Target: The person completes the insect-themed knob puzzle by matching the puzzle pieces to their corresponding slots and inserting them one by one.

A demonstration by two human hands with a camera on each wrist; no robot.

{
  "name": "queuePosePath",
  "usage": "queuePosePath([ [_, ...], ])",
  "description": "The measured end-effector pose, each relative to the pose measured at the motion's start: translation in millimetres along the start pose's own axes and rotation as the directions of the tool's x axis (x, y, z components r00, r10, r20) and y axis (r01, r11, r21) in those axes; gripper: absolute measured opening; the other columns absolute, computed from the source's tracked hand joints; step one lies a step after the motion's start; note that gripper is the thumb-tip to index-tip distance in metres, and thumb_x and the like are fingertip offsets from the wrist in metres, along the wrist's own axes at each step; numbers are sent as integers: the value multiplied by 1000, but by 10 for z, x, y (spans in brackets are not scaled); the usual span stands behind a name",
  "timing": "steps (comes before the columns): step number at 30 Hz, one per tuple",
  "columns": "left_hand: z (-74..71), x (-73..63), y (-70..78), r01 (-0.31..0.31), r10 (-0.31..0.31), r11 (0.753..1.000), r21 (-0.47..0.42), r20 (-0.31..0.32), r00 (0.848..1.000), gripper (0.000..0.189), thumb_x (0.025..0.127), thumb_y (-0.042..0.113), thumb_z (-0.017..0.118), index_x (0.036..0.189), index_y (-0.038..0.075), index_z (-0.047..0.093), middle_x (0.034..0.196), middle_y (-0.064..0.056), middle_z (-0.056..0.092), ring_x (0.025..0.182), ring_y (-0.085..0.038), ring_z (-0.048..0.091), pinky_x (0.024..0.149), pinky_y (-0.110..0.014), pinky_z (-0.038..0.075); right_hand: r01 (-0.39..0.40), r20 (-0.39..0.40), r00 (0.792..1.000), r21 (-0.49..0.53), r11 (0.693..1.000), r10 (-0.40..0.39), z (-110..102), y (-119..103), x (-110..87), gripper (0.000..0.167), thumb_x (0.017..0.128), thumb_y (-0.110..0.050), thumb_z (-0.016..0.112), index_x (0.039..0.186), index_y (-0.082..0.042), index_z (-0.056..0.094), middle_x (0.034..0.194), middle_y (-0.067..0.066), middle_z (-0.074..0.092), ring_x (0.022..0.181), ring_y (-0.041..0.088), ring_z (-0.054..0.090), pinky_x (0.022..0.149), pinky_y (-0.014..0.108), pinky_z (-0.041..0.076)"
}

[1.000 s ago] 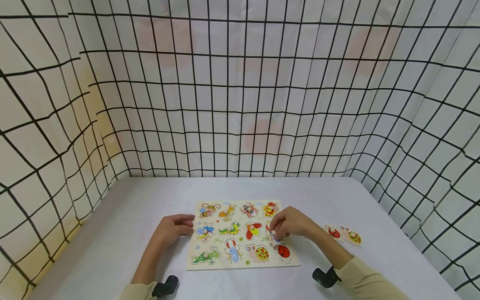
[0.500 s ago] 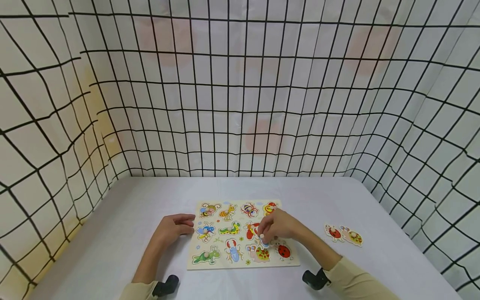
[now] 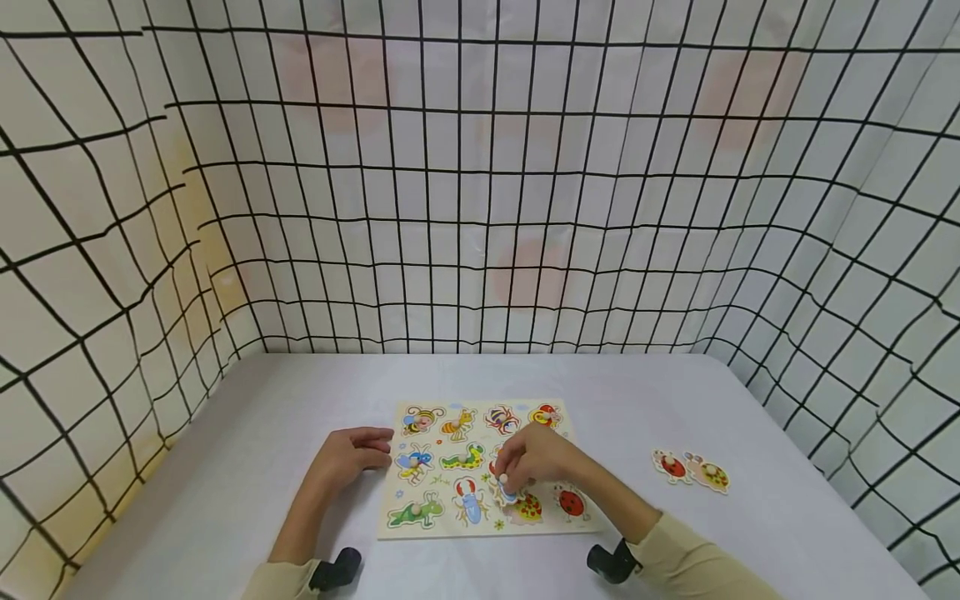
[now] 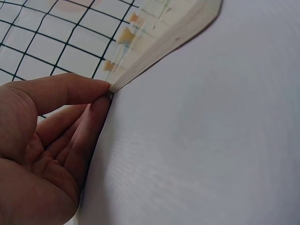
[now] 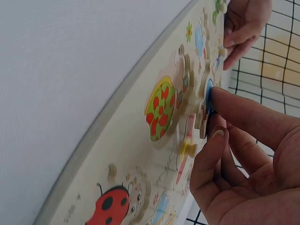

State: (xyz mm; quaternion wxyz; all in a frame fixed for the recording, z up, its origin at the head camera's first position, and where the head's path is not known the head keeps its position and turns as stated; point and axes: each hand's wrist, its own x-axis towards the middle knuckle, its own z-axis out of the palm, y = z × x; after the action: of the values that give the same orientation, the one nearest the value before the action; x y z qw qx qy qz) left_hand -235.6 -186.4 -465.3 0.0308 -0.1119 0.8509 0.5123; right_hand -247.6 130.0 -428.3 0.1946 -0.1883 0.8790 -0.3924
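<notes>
A wooden peg puzzle board (image 3: pixel 441 529) with insect pictures lies flat on the white table. My right hand (image 3: pixel 542 457) pinches a blue insect puzzle piece (image 5: pixel 209 96) above the board's lower right part, close to the snail recess (image 5: pixel 161 110). Fingers partly cover the piece, so its exact insect cannot be told. In the right wrist view it hangs tilted just off the board. My left hand (image 3: pixel 347 457) rests at the board's left edge, with fingertips touching that edge (image 4: pixel 140 67). The ladybug recess (image 3: pixel 571 502) and the stag beetle recess (image 3: pixel 470 502) hold no knobbed piece.
Off to the right lie a loose ladybug piece (image 3: pixel 671 467) and a loose snail piece (image 3: pixel 708 473), side by side. Knobbed pieces such as the caterpillar (image 3: pixel 463 457) and the grasshopper (image 3: pixel 416 511) sit in the board. Black netting (image 3: pixel 480 221) walls in the table.
My right hand has moved left with the blue insect piece, from the board's right side toward the snail recess. The left hand stays at the board's edge.
</notes>
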Motion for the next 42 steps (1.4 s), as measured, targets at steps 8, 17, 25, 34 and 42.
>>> queuePosePath([
  [8,8,-4,13,2,-2,1000,-8,1,1000,36,85,8,76,121,8,74,90,-2,73,85,-20,62,77,-30,51,26,20,999,-9,1000,-26,123,-55,32,16,71,-3,85,80,-13,77,68,-3,66,64,11,55,60,26,44],
  [17,4,-15,27,7,-7,1000,-7,-2,1000,37,83,8,77,120,8,75,88,-3,73,86,-21,62,79,-31,52,27,23,999,-10,1000,-26,248,-126,55,17,69,-3,86,78,-14,77,66,-2,66,61,11,55,58,25,44],
  [25,2,-10,21,-4,4,1000,-9,0,1000,38,82,8,78,120,8,75,88,-2,73,85,-20,62,76,-29,49,40,57,998,-10,999,-39,328,-173,81,16,69,-5,86,78,-14,77,66,-5,66,59,8,53,55,24,42],
  [34,-8,4,-4,-13,13,1000,-3,0,1000,38,81,8,79,119,7,75,88,-1,74,86,-19,62,74,-28,48,42,47,998,-26,999,-41,378,-243,89,17,68,-4,86,76,-15,76,66,-5,66,60,9,53,55,24,40],
  [42,5,15,-9,1,-1,1000,-12,-6,1000,38,82,9,78,119,9,75,88,-1,74,86,-20,62,77,-30,49,25,51,998,6,1000,-25,386,-294,69,16,68,-3,86,76,-12,76,64,-4,64,57,10,50,50,24,36],
])
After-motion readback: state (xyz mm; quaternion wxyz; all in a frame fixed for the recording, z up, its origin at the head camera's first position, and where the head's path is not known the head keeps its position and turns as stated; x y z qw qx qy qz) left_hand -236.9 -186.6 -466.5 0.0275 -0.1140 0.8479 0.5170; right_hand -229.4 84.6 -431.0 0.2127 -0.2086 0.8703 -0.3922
